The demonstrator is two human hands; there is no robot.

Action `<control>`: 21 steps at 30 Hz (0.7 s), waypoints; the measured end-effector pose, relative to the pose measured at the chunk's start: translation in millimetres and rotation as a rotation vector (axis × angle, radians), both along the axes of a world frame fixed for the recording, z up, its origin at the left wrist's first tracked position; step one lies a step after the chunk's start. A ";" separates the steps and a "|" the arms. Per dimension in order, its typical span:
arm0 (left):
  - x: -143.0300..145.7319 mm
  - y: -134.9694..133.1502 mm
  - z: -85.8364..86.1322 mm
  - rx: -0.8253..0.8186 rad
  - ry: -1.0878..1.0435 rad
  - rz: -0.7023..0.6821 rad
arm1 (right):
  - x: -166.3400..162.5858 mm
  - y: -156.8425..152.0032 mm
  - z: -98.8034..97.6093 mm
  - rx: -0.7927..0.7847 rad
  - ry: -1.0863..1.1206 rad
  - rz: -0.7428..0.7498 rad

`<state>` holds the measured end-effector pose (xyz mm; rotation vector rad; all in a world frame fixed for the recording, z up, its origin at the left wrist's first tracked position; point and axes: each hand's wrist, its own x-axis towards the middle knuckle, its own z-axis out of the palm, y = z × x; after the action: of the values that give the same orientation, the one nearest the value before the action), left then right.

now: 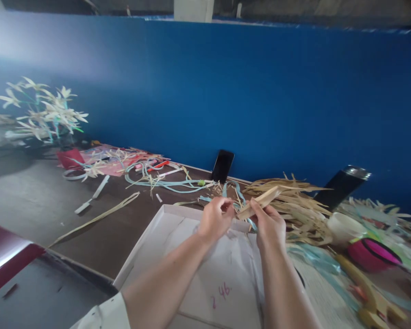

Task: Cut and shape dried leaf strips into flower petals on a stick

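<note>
Both my hands are raised over a shallow white cardboard box lid (pixel 147 240) on the brown table. My right hand (pixel 269 226) is closed on a flat tan strip of dried leaf (pixel 260 201) that points up to the right. My left hand (pixel 215 217) pinches the strip's lower end with thumb and fingers together. A light blue ribbon (pixel 250 224) hangs between the two hands. A heap of dried straw-coloured leaves (pixel 294 201) lies just behind my right hand.
A black phone (pixel 222 165) leans on the blue wall. A dark flask (pixel 342 185), white cup (pixel 344 226) and pink bowl (pixel 373 253) sit at right. Blue cords (pixel 157 180), scraps and straw flowers in a red pot (pixel 68 157) lie at left.
</note>
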<state>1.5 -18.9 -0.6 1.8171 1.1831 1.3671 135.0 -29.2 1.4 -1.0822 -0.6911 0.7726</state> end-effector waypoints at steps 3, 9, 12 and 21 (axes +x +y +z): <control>-0.5 6.9 -0.3 -0.321 -0.103 -0.192 | -1.5 0.6 0.2 -0.012 -0.007 0.069; 2.3 8.3 -0.9 -0.574 -0.289 -0.327 | -2.5 0.8 -0.9 -0.014 -0.027 0.096; 2.3 8.1 -0.5 -0.576 -0.300 -0.337 | -2.0 0.8 -2.3 -0.008 -0.029 0.108; 2.5 8.0 1.5 -0.537 -0.228 -0.295 | -4.1 -0.9 -0.7 -0.026 0.001 0.133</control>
<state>4.1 -10.9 1.0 1.3479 0.9930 0.9432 131.0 -30.1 0.7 -1.0676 -0.7598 0.8982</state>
